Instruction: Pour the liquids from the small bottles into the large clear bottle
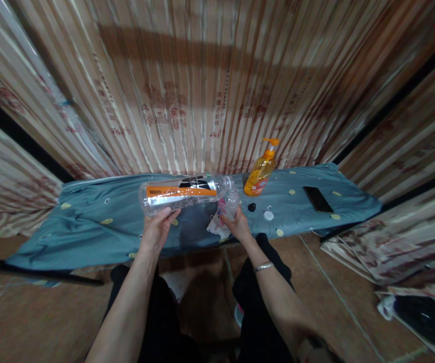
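My left hand (157, 226) grips a large clear plastic bottle (181, 192) with an orange and black label, from below. The bottle lies almost level, its neck pointing right. My right hand (236, 222) is closed around a smaller clear bottle (229, 202) with pink print, standing nearly upright. The large bottle's neck meets the small bottle's top; whether they touch I cannot tell. A crumpled pale wrapper or tissue (217, 227) shows beside my right fingers. Right of that hand lie a black cap (252, 207) and a white cap (268, 216).
An orange pump bottle (259, 174) stands at the back of the teal cloth-covered surface (100, 222). A black phone (317, 199) lies to the right. Patterned curtains (187, 101) hang behind and at both sides. Dark bars (383, 111) slant along the sides.
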`<state>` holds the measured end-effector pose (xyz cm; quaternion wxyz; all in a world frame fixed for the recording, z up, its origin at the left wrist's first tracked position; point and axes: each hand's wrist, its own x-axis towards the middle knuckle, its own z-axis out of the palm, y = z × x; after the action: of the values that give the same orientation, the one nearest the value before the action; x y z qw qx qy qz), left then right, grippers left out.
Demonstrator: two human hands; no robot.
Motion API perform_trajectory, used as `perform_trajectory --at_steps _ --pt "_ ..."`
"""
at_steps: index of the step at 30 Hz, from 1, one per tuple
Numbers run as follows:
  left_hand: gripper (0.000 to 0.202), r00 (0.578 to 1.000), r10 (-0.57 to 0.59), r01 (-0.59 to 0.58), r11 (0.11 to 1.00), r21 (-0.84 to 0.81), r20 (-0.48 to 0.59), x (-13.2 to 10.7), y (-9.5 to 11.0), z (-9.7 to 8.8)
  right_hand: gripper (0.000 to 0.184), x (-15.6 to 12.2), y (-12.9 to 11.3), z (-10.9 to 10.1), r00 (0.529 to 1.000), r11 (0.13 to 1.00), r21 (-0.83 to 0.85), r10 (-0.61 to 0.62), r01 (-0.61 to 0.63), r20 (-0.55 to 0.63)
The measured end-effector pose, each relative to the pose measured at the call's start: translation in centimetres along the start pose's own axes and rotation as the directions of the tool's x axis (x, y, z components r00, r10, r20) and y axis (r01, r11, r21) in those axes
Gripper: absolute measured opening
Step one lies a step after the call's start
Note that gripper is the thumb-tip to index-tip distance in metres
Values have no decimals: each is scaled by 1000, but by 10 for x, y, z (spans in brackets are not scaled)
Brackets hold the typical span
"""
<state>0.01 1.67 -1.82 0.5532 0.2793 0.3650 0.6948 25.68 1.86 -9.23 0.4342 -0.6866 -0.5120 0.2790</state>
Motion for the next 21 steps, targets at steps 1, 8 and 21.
perform_trajectory --at_steps 1,8,21 --pt "52 1000 -1 1 1000 0 2 0 0 0 69 0 -1 0 1000 1000 -2 3 -3 2" --pt "49 1000 -3 3 1000 10 4 3 0 -2 64 -2 -9 -5 1000 999 -29 24 -24 11" --pt "51 1000 -22 22 1000 23 15 9 2 -4 67 -1 -7 -5 1000 1000 6 7 -7 22"
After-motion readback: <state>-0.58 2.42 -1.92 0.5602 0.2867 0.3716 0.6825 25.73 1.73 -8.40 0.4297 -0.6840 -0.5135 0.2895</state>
